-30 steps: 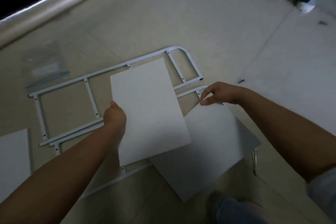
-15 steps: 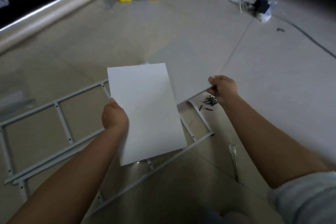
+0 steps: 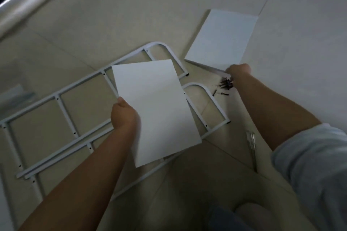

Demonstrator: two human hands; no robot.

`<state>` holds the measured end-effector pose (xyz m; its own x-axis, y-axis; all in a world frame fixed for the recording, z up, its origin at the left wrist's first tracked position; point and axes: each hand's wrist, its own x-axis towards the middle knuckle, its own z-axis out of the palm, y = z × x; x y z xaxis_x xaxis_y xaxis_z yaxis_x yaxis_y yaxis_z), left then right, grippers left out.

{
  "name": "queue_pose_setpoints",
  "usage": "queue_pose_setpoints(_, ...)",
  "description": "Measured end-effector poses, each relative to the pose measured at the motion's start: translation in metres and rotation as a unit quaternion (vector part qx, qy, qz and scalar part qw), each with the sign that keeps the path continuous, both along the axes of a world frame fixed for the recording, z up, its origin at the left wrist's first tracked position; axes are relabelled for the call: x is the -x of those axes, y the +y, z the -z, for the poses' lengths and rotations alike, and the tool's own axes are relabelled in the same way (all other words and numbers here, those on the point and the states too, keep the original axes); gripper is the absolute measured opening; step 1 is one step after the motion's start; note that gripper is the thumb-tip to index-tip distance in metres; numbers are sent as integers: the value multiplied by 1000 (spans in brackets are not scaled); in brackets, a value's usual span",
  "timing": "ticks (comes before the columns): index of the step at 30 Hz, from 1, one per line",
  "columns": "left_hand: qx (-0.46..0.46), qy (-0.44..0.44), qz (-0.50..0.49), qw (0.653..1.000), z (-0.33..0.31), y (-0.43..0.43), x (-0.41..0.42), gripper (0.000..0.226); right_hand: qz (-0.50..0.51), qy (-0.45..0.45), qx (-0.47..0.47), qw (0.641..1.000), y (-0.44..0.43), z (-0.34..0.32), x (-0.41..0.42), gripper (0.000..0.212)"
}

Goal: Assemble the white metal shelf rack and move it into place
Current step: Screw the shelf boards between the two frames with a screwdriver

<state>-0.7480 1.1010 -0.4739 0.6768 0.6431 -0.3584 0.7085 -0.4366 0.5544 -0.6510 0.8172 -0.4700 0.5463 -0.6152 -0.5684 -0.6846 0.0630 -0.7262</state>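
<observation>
Above side frames (image 3: pixel 66 115) on floor: shelf panel (image 3: pixel 157 110) held roughly flat by left hand (image 3: pixel 124 116), thumb on top at panel's left edge, fingers hidden beneath, forearm straight out.
Panel likely thin sheet metal: light, stiff, smooth, edges possibly sharp. Best gripped mid long edge.
Right of frames: second shelf panel (image 3: pixel 221 37) on floor, right hand (image 3: pixel 239 72) curled on its near corner, arm extended.
Screws (image 3: pixel 226 84) just beside right hand.

On the right hand (image 3: pixel 238 71) I can't see the fingers at the far panel's (image 3: pixel 221 37) corner, so its hold is unclear. The held panel (image 3: pixel 155 110) covers parts of both side frames (image 3: pixel 64 115); the screws (image 3: pixel 225 84) are too small to count.
</observation>
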Motion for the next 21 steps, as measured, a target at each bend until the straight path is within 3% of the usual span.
queue_pose_setpoints(3,8,-5,10,1000,1,-2,2,54,-10,27,14,999,-4,11,-11,25)
queue_pose_setpoints(7,33,-9,11,999,3,-6,5,54,-165,50,147,974,1,8,-6,45)
queue_pose_setpoints(10,48,-13,4,999,2,-5,6,54,-274,2,181,945,22,0,6,38)
queue_pose_setpoints(12,61,-19,-7,998,2,-2,7,54,-341,-9,128,931,50,-8,20,41)
queue_pose_setpoints(14,85,-25,-26,996,2,0,11,54,-368,22,11,929,75,-11,41,55)
queue_pose_setpoints(16,124,-20,-58,990,1,3,13,54,-386,49,-105,915,91,-10,60,52)
queue_pose_setpoints(18,189,5,-64,980,-1,9,15,53,-400,49,-107,909,100,-10,77,40)
queue_pose_setpoints(21,263,53,-19,963,-3,18,21,56,-340,15,-32,940,107,-16,88,29)
